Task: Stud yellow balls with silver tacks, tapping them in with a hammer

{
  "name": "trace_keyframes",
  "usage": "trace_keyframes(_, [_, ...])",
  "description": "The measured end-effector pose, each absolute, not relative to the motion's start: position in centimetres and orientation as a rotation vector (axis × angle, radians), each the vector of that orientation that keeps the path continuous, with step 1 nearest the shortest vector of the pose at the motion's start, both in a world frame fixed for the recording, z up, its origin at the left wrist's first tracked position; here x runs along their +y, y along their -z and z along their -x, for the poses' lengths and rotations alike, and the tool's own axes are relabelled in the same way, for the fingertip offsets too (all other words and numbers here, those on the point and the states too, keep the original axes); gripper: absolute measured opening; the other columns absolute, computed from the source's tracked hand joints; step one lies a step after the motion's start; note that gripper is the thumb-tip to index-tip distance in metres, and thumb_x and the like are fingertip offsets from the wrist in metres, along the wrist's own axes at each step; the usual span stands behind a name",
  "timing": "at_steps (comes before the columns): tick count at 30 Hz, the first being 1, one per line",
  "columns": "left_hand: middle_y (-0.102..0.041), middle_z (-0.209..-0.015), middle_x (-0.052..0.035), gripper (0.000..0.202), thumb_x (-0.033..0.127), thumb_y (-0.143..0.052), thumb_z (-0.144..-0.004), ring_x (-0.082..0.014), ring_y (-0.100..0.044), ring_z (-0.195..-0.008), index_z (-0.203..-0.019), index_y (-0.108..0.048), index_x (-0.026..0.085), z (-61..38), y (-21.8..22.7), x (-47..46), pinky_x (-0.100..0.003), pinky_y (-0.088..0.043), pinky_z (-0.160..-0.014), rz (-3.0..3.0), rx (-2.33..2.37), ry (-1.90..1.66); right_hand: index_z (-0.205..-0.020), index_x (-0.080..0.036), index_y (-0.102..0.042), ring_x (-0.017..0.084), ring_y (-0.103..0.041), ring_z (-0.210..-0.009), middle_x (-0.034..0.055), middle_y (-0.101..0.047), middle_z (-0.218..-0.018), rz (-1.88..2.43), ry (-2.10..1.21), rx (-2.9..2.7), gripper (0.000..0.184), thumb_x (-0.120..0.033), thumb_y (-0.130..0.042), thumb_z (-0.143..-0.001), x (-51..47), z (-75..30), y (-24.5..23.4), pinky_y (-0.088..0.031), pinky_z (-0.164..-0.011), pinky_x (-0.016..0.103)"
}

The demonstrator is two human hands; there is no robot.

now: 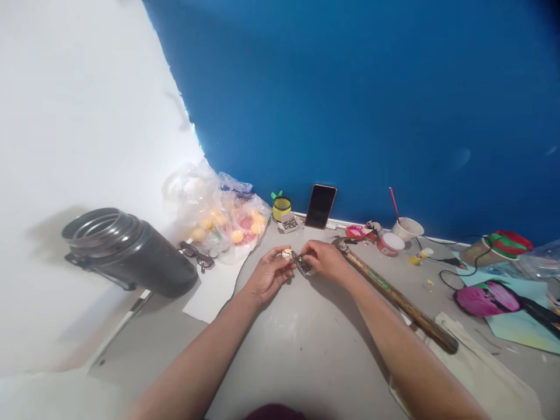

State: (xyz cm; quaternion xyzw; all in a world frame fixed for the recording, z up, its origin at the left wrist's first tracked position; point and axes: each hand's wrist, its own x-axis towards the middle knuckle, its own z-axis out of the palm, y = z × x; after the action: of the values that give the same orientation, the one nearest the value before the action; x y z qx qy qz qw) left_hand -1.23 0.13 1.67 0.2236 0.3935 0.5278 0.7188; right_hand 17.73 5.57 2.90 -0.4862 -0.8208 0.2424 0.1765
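Near the middle of the table, my left hand [268, 275] is closed around a small round yellow-and-white ball [287, 253], held between thumb and fingers. Right beside it, my right hand [324, 261] has its fingertips bent together over a small open box of metal pieces [303, 265]. The pieces look like tacks, but they are too small to be certain. Whatever the right fingertips pinch is hidden. Just beyond the hands lies a second small white box [289, 223], also with metal pieces in it.
A dark flask [131, 251], glasses [196, 255] and plastic bags with yellow balls [227, 221] are at left. A phone [321, 206] leans at the back wall. A wooden-handled hammer [396, 296] lies beside my right forearm. Further right are a paper cup [408, 228] and a pink-and-black object [490, 297].
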Motion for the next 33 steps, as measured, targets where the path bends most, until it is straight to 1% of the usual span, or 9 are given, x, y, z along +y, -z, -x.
trace_keyframes(3, [-0.067, -0.086, -0.0025, 0.053, 0.013, -0.084, -0.064, -0.0101, -0.062, -0.064, -0.113, -0.062, 0.015, 1.0, -1.8, -0.1, -0.021, -0.044, -0.055, -0.582, 0.895, -1.196, -0.082, -0.02, -0.065, 0.014, -0.058, -0.069, -0.0017, -0.068, -0.074, 1.338, -0.895, -2.154, 0.004, -0.02, -0.068, -0.08, 5.6, -17.9, -3.2, -0.038, -0.065, 0.026])
trace_keyframes(8, [-0.063, -0.081, 0.0006, 0.053, 0.018, -0.083, -0.065, -0.0074, -0.054, -0.06, -0.115, -0.065, 0.016, 0.8, -2.2, -0.3, -0.023, -0.042, -0.057, -0.719, 0.956, -1.205, -0.076, -0.019, -0.062, 0.012, -0.055, -0.059, -0.0038, -0.063, -0.063, 1.235, -1.275, -1.86, 0.018, -0.028, -0.076, -0.071, 5.4, -18.1, -3.5, -0.038, -0.057, 0.024])
trace_keyframes(14, [-0.065, -0.088, -0.003, 0.055, 0.028, -0.084, -0.069, -0.0119, -0.061, -0.069, -0.119, -0.064, 0.016, 0.7, -2.4, -0.4, -0.025, -0.047, -0.061, -0.751, 0.944, -1.162, -0.074, -0.017, -0.064, 0.009, -0.051, -0.053, -0.003, -0.063, -0.061, 1.061, -1.611, -1.552, 0.028, -0.033, -0.085, -0.065, 5.2, -18.3, -3.9, -0.037, -0.051, 0.022])
trace_keyframes(18, [-0.066, -0.079, -0.003, 0.056, 0.033, -0.078, -0.076, -0.0138, -0.061, -0.065, -0.125, -0.059, 0.016, 0.7, -2.3, -0.4, -0.026, -0.047, -0.058, -0.779, 0.929, -1.107, -0.077, -0.016, -0.069, 0.01, -0.056, -0.056, -0.0005, -0.066, -0.064, 0.999, -1.747, -1.47, 0.031, -0.035, -0.089, -0.063, 5.1, -18.4, -3.9, -0.041, -0.052, 0.022])
trace_keyframes(23, [-0.066, -0.072, -0.0007, 0.045, 0.027, -0.068, -0.077, -0.0132, -0.059, -0.058, -0.119, -0.053, 0.019, 0.7, -2.1, -0.6, -0.027, -0.047, -0.057, -0.848, 0.933, -1.015, -0.08, -0.016, -0.072, 0.011, -0.06, -0.061, 0.0033, -0.071, -0.07, 0.939, -1.829, -1.458, 0.031, -0.038, -0.088, -0.066, 5.0, -18.1, -3.6, -0.043, -0.053, 0.022])
trace_keyframes(26, [-0.059, -0.06, 0.0048, 0.037, 0.022, -0.064, -0.077, -0.0124, -0.055, -0.052, -0.112, -0.05, 0.02, 0.5, -2.1, -0.8, -0.026, -0.046, -0.055, -1.022, 1.018, -0.979, -0.079, -0.015, -0.073, 0.01, -0.056, -0.058, 0.0024, -0.07, -0.07, 0.928, -1.8, -1.491, 0.028, -0.037, -0.086, -0.067, 4.9, -17.8, -3.3, -0.042, -0.053, 0.022])
trace_keyframes(28, [-0.055, -0.056, 0.007, 0.033, 0.024, -0.063, -0.079, -0.0122, -0.053, -0.049, -0.109, -0.049, 0.02, 0.4, -2.2, -0.9, -0.025, -0.044, -0.053, -1.131, 1.096, -0.965, -0.078, -0.015, -0.073, 0.009, -0.053, -0.056, 0.0007, -0.068, -0.067, 0.934, -1.763, -1.523, 0.024, -0.035, -0.084, -0.069, 4.7, -17.6, -3.2, -0.041, -0.053, 0.022])
trace_keyframes(31, [-0.054, -0.062, 0.0069, 0.029, 0.03, -0.065, -0.081, -0.0107, -0.05, -0.05, -0.103, -0.05, 0.02, 0.3, -2.3, -1.0, -0.024, -0.04, -0.051, -1.248, 1.202, -0.967, -0.077, -0.016, -0.073, 0.009, -0.052, -0.056, -0.0002, -0.067, -0.065, 0.949, -1.716, -1.548, 0.02, -0.032, -0.082, -0.069, 4.5, -17.4, -3.1, -0.04, -0.055, 0.023])
trace_keyframes(33, [-0.055, -0.069, 0.0055, 0.026, 0.031, -0.066, -0.08, -0.0099, -0.049, -0.056, -0.099, -0.052, 0.019, 0.4, -2.3, -0.9, -0.023, -0.038, -0.054, -1.344, 1.264, -0.982, -0.077, -0.016, -0.073, 0.01, -0.053, -0.057, -0.0006, -0.066, -0.064, 0.974, -1.688, -1.561, 0.019, -0.03, -0.081, -0.068, 4.4, -17.3, -3.1, -0.04, -0.056, 0.023])
